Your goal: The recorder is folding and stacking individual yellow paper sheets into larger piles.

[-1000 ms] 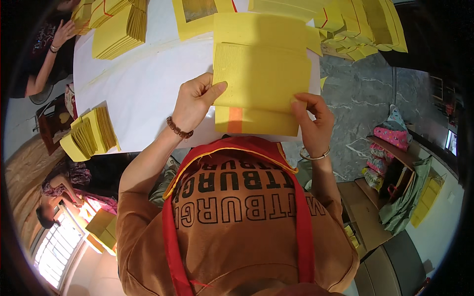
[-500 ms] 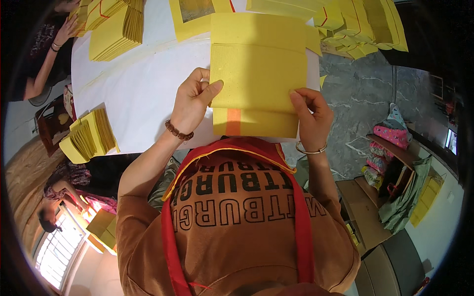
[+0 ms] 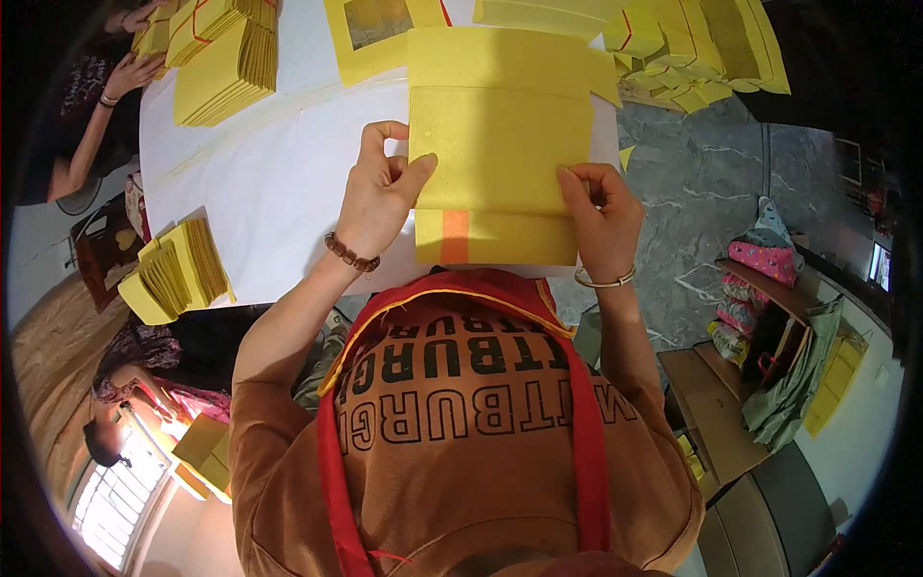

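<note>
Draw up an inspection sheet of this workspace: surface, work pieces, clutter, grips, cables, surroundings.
Surface: white tabletop, faint yellowish streaks.
Job's things: creased yellow paper with an orange strip across its near part.
Clutter: folded yellow stack at far left, smaller yellow stack at near left, jumbled yellow pile at far right.
Grips: left grip holds the paper's left edge, thumb on top; right grip holds its right edge, thumb on top.
Cables: nothing seen.
Surroundings: co-worker's hand at far left; another person at lower left; veined grey floor and pink bundle on the right.
</note>
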Demonstrator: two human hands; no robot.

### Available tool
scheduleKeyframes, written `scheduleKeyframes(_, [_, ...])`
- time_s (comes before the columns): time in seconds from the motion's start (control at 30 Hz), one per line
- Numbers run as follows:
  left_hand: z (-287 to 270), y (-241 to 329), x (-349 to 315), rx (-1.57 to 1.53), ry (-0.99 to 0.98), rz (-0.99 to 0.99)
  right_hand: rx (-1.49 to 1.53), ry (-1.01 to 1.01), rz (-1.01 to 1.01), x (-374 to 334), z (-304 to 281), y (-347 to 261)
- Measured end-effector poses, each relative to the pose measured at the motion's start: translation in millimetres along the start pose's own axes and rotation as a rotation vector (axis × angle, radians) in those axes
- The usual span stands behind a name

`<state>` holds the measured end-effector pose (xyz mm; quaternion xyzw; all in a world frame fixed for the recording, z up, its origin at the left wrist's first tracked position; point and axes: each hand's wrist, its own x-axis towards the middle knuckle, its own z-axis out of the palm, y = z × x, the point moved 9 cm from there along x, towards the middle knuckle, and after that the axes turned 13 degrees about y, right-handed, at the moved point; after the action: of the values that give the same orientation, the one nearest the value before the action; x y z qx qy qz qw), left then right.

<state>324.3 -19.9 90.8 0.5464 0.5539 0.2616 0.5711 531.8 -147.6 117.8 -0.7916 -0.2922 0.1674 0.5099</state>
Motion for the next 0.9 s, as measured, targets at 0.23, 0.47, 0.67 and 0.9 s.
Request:
scheduleKeyframes(0.23, [-2, 28, -7, 0.482, 0.096, 0.253, 0.017, 0.040, -0.011, 3, 1, 3])
scheduleKeyframes(0.47, [42, 80, -60, 0.838, -0.033, 1.509, -0.019, 0.032, -0.031, 3, 3, 1])
scheduleKeyframes(0.67, [56, 61, -48, 0.905, -0.385, 1.400, -0.083, 0.034, -0.065, 7, 3, 3])
scheduleKeyframes(0.9, [54, 46, -57, 0.933, -0.364, 1.218, -0.435, 0.074, -0.322, -2, 3, -27])
